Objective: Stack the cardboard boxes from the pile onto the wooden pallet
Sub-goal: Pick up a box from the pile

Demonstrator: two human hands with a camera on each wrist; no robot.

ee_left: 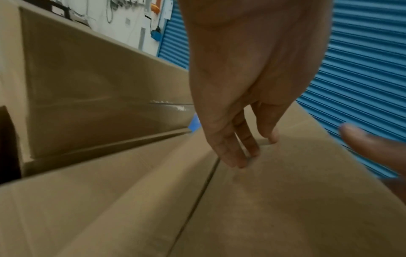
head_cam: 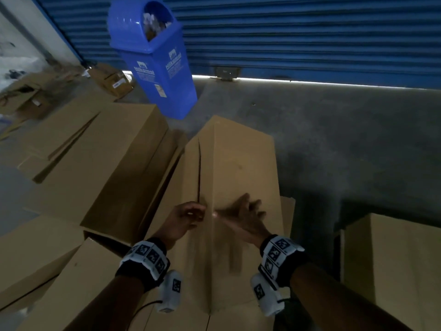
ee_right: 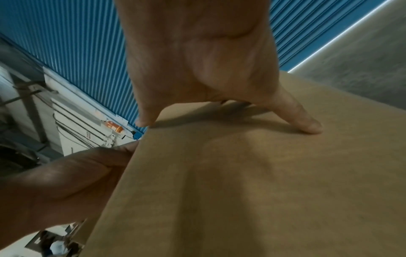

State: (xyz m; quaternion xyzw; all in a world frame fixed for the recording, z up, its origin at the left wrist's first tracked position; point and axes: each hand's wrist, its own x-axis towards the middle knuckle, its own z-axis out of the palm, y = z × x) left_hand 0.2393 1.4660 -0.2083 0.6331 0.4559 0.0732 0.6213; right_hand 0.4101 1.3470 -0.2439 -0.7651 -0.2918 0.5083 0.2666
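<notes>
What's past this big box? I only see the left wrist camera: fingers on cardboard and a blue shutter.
Observer: A blue dustbin stands on the floor just beyond the box.
Child: Where's the other hand?
Observer: The right hand rests on the box, fingers spread.
Child: Any boxes on the right?
Observer: Yes, another box sits there, apart from this one.
</notes>
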